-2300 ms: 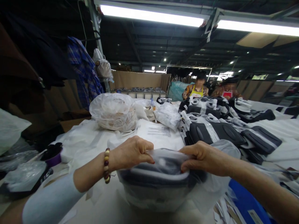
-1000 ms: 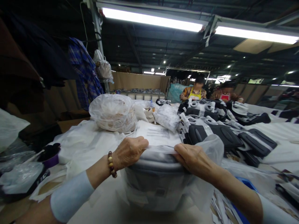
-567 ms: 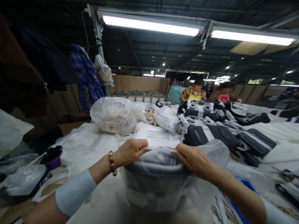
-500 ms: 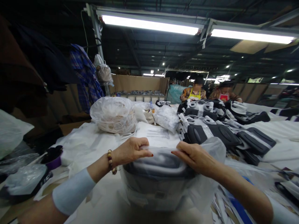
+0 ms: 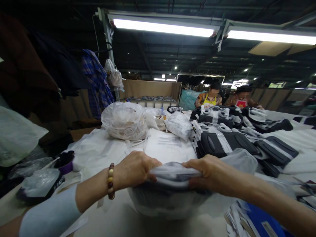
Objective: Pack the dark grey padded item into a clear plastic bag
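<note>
Both hands are closed on the upper fold of a clear plastic bag (image 5: 172, 197) in the lower centre of the frame, which encloses a dark grey and light grey padded item (image 5: 172, 176) resting on the worktop (image 5: 118, 223). The left hand (image 5: 134, 169) pinches the film and the item's top edge from the left side; the right hand (image 5: 209, 172) does the same from the right, fingertips nearly meeting over the middle. A bead bracelet (image 5: 110, 181) sits on the left wrist. In the inspector's judgement, the fold is best handled with an even grip on both sides, the film drawn taut and flat over the item so that no air pocket or crease is trapped, and the item kept square inside the bag. Room is limited: a printed sheet (image 5: 169, 146) lies just beyond the bag, a row of black padded parts (image 5: 227, 143) lies close at centre right, and a blue box (image 5: 259, 220) with loose cards sits just beside the bag at lower right. A filled plastic sack (image 5: 124, 120) stands at upper centre left, well apart. The open stretch of worktop lies at lower left, toward the person. Two other people sit far off at the upper right.
</note>
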`<state>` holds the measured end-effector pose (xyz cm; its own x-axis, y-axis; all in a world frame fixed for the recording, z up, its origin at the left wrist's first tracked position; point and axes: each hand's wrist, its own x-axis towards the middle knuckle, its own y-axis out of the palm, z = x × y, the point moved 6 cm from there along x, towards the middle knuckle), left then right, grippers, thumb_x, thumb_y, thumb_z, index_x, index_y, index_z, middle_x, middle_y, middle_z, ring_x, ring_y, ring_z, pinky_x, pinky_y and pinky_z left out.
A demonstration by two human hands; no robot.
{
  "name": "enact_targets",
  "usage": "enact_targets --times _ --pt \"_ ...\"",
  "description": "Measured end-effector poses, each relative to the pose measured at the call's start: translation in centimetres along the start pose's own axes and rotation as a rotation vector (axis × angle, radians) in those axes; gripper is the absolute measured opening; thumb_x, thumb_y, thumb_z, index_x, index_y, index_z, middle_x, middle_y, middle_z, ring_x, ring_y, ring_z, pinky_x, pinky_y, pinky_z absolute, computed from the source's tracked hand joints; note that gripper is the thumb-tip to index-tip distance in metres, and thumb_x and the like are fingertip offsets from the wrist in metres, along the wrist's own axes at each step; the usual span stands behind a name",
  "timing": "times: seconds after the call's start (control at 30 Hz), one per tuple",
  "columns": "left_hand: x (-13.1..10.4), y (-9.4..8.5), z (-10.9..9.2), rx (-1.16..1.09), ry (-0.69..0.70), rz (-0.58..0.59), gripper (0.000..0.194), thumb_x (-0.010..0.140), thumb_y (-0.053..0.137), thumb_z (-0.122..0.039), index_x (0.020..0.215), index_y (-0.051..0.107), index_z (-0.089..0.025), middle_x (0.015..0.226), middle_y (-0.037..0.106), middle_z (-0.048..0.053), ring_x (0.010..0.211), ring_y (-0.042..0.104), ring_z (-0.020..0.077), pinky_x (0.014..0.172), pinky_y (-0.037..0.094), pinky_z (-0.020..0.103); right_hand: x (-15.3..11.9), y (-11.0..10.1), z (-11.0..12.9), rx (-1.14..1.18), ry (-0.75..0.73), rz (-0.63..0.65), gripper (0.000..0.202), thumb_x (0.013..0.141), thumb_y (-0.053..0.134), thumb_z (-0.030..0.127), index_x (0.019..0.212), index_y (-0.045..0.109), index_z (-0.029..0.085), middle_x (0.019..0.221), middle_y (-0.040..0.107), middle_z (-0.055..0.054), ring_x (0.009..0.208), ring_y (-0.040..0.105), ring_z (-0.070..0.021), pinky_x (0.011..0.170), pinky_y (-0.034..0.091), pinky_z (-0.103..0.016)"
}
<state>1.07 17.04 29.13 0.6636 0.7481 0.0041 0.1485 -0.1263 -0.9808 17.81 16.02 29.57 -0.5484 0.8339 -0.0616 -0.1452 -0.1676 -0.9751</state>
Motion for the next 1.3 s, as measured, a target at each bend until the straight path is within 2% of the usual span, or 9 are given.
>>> enact_targets --times 0.17,0.27,0.37,0.57,0.67,0.77,0.93,1.07,1.3 --pt "-0.7 -1.9 -0.4 0.487 0.203 -0.41 0.02 0.083 0.047 -0.006 0.093 0.061 -0.017 0.067 0.065 -0.001 0.058 0.06 0.0144 0.049 0.033 0.024 0.4 -1.4 0.6 -0.358 -0.149 -0.254 0.028 0.082 0.054 0.02 0.11 0.061 0.018 0.081 0.071 -0.005 0.069 0.066 -0.0201 0.052 0.035 -0.026" --pt "-3.7 -0.3 -2.0 0.668 0.381 -0.689 0.026 0.087 0.035 -0.004 0.104 0.055 -0.008 0.059 0.058 -0.001 0.047 0.052 0.0137 0.044 0.033 0.027 -1.8 0.6 2.5 -0.506 -0.372 -0.547 0.037 0.081 0.039 0.004 0.114 0.055 0.008 0.071 0.068 -0.005 0.056 0.061 -0.0173 0.048 0.036 -0.028" --pt "-6.2 4.8 -2.5 0.695 0.414 -0.739 0.026 0.088 0.035 -0.004 0.106 0.054 -0.002 0.053 0.05 -0.003 0.042 0.046 0.0132 0.04 0.03 0.029 -3.8 6.5 3.6 -0.541 -0.489 -0.694 0.037 0.085 0.031 0.002 0.117 0.049 -0.001 0.06 0.059 -0.003 0.048 0.052 -0.0158 0.045 0.037 -0.03" --pt "-10.5 18.6 -1.6 0.535 0.332 -0.648 0.029 0.088 0.032 -0.002 0.103 0.057 -0.002 0.052 0.045 -0.002 0.041 0.045 0.0128 0.039 0.029 0.029 -5.5 19.9 4.3 -0.311 -0.501 -0.63 0.035 0.091 0.025 0.005 0.111 0.053 0.003 0.058 0.057 -0.001 0.047 0.052 -0.0135 0.043 0.035 -0.028" --pt "-12.0 21.7 -1.7 0.566 0.189 -0.531 0.038 0.087 0.025 -0.002 0.111 0.055 -0.003 0.056 0.046 0.0 0.045 0.047 0.0137 0.042 0.033 0.028 -6.1 23.1 4.4 -0.249 -0.494 -0.604 0.037 0.093 0.022 0.004 0.108 0.055 0.006 0.057 0.056 0.0 0.046 0.053 -0.0121 0.042 0.033 -0.027" --pt "-12.1 20.2 -2.9 0.493 0.087 -0.494 0.037 0.093 0.026 -0.021 0.104 0.059 -0.008 0.065 0.053 0.004 0.056 0.053 0.017 0.051 0.043 0.03 -6.3 24.0 4.3 -0.228 -0.48 -0.603 0.038 0.093 0.021 0.004 0.111 0.054 0.005 0.058 0.056 0.0 0.047 0.053 -0.0126 0.042 0.033 -0.028" --pt "-8.1 16.4 -5.9 0.227 0.379 -0.586 0.03 0.094 0.032 -0.014 0.104 0.06 -0.013 0.094 0.063 0.008 0.094 0.056 0.0199 0.079 0.048 0.034 -6.4 23.8 4.1 -0.201 -0.472 -0.636 0.036 0.093 0.023 0.008 0.109 0.055 0.004 0.057 0.055 -0.001 0.046 0.051 -0.0144 0.042 0.032 -0.03" --pt "-5.1 18.1 -5.3 -0.003 0.546 -0.602 0.033 0.095 0.029 -0.015 0.088 0.061 -0.01 0.081 0.064 0.008 0.083 0.057 0.016 0.073 0.051 0.031 -6.1 24.3 4.1 -0.204 -0.428 -0.626 0.04 0.093 0.019 0.007 0.104 0.058 0.006 0.056 0.055 -0.002 0.045 0.05 -0.0149 0.041 0.032 -0.03" --pt "-5.3 20.2 -5.1 0.005 0.593 -0.723 0.025 0.091 0.039 -0.008 0.086 0.063 -0.01 0.084 0.068 0.006 0.084 0.061 0.0147 0.08 0.052 0.031 -9.8 22.9 3.1 -0.156 -0.292 -0.766 0.022 0.091 0.04 0.018 0.1 0.06 0.016 0.06 0.057 0.0 0.054 0.055 -0.0142 0.053 0.042 -0.029"
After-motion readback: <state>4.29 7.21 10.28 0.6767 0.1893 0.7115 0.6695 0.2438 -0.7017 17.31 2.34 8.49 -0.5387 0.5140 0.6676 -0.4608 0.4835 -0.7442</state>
